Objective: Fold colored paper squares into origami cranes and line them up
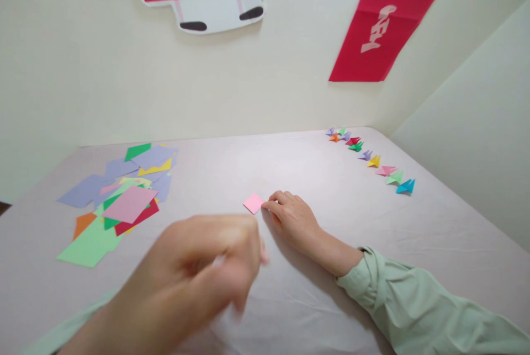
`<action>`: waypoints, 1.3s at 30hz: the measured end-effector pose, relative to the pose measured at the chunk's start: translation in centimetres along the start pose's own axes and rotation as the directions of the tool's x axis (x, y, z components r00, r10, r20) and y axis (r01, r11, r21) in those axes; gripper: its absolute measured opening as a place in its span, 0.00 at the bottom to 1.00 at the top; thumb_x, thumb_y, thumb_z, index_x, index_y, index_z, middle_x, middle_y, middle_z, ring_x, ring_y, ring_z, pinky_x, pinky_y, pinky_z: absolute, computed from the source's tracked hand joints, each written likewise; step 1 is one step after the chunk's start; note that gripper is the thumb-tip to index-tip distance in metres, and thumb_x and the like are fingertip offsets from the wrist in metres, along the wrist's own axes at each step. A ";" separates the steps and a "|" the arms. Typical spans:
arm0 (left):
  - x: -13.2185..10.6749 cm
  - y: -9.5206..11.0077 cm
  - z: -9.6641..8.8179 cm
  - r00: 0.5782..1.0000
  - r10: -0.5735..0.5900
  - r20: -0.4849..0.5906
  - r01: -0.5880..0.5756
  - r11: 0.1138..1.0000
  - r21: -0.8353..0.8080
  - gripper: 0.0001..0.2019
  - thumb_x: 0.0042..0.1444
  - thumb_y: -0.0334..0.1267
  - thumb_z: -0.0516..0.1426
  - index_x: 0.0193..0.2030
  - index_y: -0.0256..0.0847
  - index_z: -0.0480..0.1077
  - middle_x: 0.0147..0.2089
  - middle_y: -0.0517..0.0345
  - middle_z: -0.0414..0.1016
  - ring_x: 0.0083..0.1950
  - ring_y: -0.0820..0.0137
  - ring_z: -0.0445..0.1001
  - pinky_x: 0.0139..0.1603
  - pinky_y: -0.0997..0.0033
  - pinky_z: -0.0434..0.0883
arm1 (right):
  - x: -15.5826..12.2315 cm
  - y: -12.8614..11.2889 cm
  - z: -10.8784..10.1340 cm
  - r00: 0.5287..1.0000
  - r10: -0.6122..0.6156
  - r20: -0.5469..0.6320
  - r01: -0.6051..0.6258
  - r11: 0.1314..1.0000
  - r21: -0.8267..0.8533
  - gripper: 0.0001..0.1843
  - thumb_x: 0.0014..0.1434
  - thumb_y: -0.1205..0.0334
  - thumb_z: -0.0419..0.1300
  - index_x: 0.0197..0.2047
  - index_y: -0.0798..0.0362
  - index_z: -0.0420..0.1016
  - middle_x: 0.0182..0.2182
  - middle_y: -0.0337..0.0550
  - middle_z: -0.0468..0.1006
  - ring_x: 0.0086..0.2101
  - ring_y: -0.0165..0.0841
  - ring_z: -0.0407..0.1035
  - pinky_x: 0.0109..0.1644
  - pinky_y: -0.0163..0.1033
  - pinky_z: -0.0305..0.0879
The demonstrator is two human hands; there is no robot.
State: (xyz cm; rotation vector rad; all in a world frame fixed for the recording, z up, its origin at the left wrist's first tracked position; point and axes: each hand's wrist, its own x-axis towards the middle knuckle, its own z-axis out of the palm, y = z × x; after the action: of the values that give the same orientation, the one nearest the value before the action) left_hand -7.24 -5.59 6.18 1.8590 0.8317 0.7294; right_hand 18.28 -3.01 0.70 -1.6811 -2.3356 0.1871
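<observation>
A small pink paper square [253,203] lies on the table, turned with a corner toward my right hand. My right hand [293,217] rests low over the cloth, fingers bent and closed, with thumb and index finger at that corner of the paper. Raised much nearer the camera is my left hand [215,261], blurred by motion. Its fingers are curled in and closed, and no object shows in them. The left hand is apart from the paper.
Loose coloured paper sheets [130,205] lie in an overlapping pile on the left. Several small folded paper figures [373,161] stand in a slanting row on the right. Pale cloth covers the table [223,167], which meets a wall with a red banner [385,24].
</observation>
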 end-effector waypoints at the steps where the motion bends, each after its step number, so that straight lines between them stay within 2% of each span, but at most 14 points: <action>1: 2.8 0.1 0.4 0.999 -0.024 0.026 0.023 0.998 0.063 0.12 0.63 0.44 0.51 0.34 0.47 0.73 0.37 0.56 0.75 0.39 0.64 0.72 0.43 0.61 0.73 | 0.0 0.0 -0.1 1.000 0.004 -0.005 -0.004 1.000 0.014 0.12 0.63 0.69 0.54 0.44 0.49 0.77 0.42 0.44 0.74 0.40 0.34 0.66 0.42 0.38 0.57; 3: 7.5 -0.5 1.6 0.997 -0.068 0.039 0.056 0.966 0.254 0.09 0.61 0.41 0.53 0.32 0.44 0.71 0.34 0.57 0.72 0.38 0.65 0.71 0.42 0.62 0.71 | 0.0 0.1 -0.2 1.000 0.008 -0.020 -0.007 0.998 0.062 0.11 0.64 0.69 0.54 0.43 0.50 0.76 0.41 0.44 0.74 0.40 0.34 0.66 0.43 0.38 0.58; 5: 10.0 -2.1 3.1 0.998 -0.058 -0.019 0.060 0.888 0.455 0.05 0.59 0.39 0.55 0.36 0.41 0.70 0.37 0.55 0.71 0.41 0.64 0.70 0.45 0.62 0.69 | 0.0 0.4 -0.1 0.999 0.019 -0.043 -0.012 0.989 0.145 0.11 0.64 0.69 0.53 0.44 0.51 0.76 0.40 0.44 0.74 0.40 0.33 0.66 0.44 0.37 0.59; 7: 10.5 -3.8 4.3 0.996 -0.053 -0.066 0.083 0.791 0.607 0.06 0.56 0.37 0.57 0.40 0.40 0.68 0.42 0.52 0.70 0.45 0.62 0.68 0.48 0.60 0.68 | 0.1 1.0 0.1 0.996 0.052 -0.071 -0.033 0.969 0.245 0.12 0.63 0.71 0.53 0.45 0.52 0.74 0.40 0.43 0.74 0.40 0.32 0.67 0.46 0.36 0.60; 9: 10.0 -5.1 4.9 0.995 -0.050 -0.081 0.092 0.721 0.686 0.08 0.54 0.36 0.59 0.41 0.40 0.67 0.44 0.51 0.69 0.46 0.61 0.67 0.48 0.60 0.67 | 0.3 1.5 0.4 0.990 0.097 -0.097 -0.062 0.946 0.318 0.14 0.61 0.74 0.52 0.46 0.53 0.73 0.40 0.43 0.74 0.40 0.31 0.67 0.46 0.36 0.60; 12: 9.4 -6.0 5.0 0.996 -0.019 -0.092 0.080 0.677 0.731 0.10 0.56 0.36 0.58 0.45 0.40 0.66 0.45 0.51 0.69 0.47 0.61 0.67 0.49 0.60 0.67 | 0.6 1.9 0.8 0.989 0.112 -0.099 -0.068 0.926 0.371 0.14 0.60 0.75 0.52 0.43 0.54 0.75 0.40 0.43 0.73 0.40 0.31 0.67 0.46 0.36 0.61; 16: 9.8 -6.5 4.9 0.996 0.017 -0.091 0.055 0.680 0.731 0.08 0.59 0.34 0.54 0.45 0.41 0.66 0.44 0.52 0.69 0.47 0.62 0.68 0.50 0.60 0.67 | 1.3 2.1 1.0 0.992 0.110 -0.066 -0.070 0.896 0.438 0.16 0.58 0.76 0.52 0.41 0.53 0.77 0.40 0.43 0.73 0.41 0.31 0.68 0.48 0.37 0.61; 22: 10.0 -7.4 4.9 0.991 0.040 -0.126 0.051 0.761 0.647 0.18 0.58 0.35 0.55 0.55 0.43 0.64 0.49 0.50 0.68 0.51 0.61 0.67 0.52 0.58 0.67 | 3.0 2.7 1.5 0.995 0.098 -0.011 -0.076 0.829 0.553 0.15 0.58 0.74 0.53 0.41 0.53 0.78 0.39 0.43 0.73 0.40 0.31 0.68 0.48 0.38 0.62; 27: 10.0 -7.7 5.0 0.988 0.067 -0.141 0.029 0.811 0.585 0.11 0.55 0.35 0.57 0.46 0.43 0.68 0.48 0.52 0.68 0.50 0.61 0.67 0.51 0.59 0.66 | 3.9 2.4 1.3 0.994 0.107 -0.020 -0.078 0.832 0.550 0.15 0.55 0.76 0.52 0.39 0.54 0.76 0.36 0.42 0.74 0.38 0.31 0.68 0.45 0.37 0.62; 30: 10.2 -8.0 5.1 0.979 0.071 -0.190 0.031 0.875 0.483 0.04 0.54 0.31 0.56 0.38 0.41 0.66 0.42 0.55 0.69 0.44 0.64 0.68 0.47 0.62 0.67 | 3.7 2.4 1.2 0.992 0.118 -0.051 -0.069 0.824 0.563 0.15 0.54 0.76 0.51 0.40 0.54 0.75 0.36 0.42 0.74 0.38 0.31 0.68 0.45 0.38 0.62; 32: 10.5 -8.1 5.1 0.971 0.073 -0.229 0.019 0.926 0.377 0.04 0.55 0.29 0.55 0.33 0.41 0.63 0.38 0.56 0.68 0.42 0.66 0.68 0.44 0.65 0.68 | 3.3 2.4 1.2 0.988 0.135 -0.073 -0.065 0.800 0.597 0.15 0.54 0.74 0.51 0.40 0.54 0.75 0.37 0.42 0.75 0.39 0.32 0.68 0.45 0.38 0.63; 34: 10.6 -7.7 5.1 0.956 0.089 -0.280 -0.009 0.961 0.275 0.04 0.56 0.30 0.54 0.32 0.41 0.62 0.39 0.56 0.69 0.43 0.67 0.69 0.45 0.66 0.69 | 3.0 2.3 1.3 0.986 0.154 -0.068 -0.073 0.754 0.653 0.14 0.55 0.72 0.51 0.41 0.54 0.74 0.37 0.42 0.75 0.37 0.31 0.69 0.44 0.38 0.63; 36: 10.5 -7.1 5.0 0.931 0.130 -0.340 -0.049 0.970 0.236 0.04 0.58 0.32 0.54 0.33 0.42 0.62 0.42 0.56 0.69 0.47 0.68 0.69 0.48 0.65 0.69 | 2.9 2.0 1.2 0.986 0.168 -0.023 -0.098 0.673 0.733 0.11 0.58 0.67 0.51 0.41 0.54 0.74 0.35 0.42 0.75 0.32 0.30 0.68 0.39 0.37 0.64; 39: 10.1 -6.1 5.0 0.888 0.218 -0.405 -0.088 0.945 0.315 0.04 0.59 0.31 0.54 0.34 0.42 0.63 0.48 0.54 0.69 0.54 0.66 0.67 0.56 0.62 0.66 | 2.9 1.2 0.9 0.981 0.183 0.066 -0.147 0.475 0.868 0.12 0.60 0.56 0.54 0.38 0.54 0.72 0.32 0.41 0.75 0.27 0.28 0.67 0.33 0.36 0.63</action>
State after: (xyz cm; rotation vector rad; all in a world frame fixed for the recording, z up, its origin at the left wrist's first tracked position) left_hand 1.12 1.93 0.01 2.0721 1.1315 1.2119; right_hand 18.22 0.14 -0.11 -1.2839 -1.5096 1.1629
